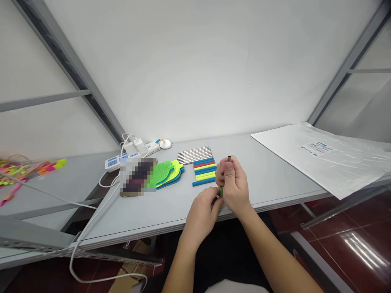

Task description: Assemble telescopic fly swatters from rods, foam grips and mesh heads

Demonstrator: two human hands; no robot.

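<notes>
Near the table's front edge, my right hand [236,186] is closed in a fist around an upright metal tube [229,158]. Its dark open end sticks up past my thumb. Below that fist shows a green part [221,192], which my left hand [203,207] pinches between thumb and fingers. The fingers hide most of the tube, and how the green part joins it cannot be seen. Just left of my hands lie several blue, red and yellow handle tubes [204,182] in a row. Behind them is a row of thin silver metal rods [195,154].
Green, yellow and blue mesh fly swatter heads [165,173] are stacked beside a blurred-out item [137,177]. A power strip [113,162] with white cables stands back left. A white plastic-wrapped panel [336,158] overhangs the right front edge. Colourful pieces [18,179] lie far left.
</notes>
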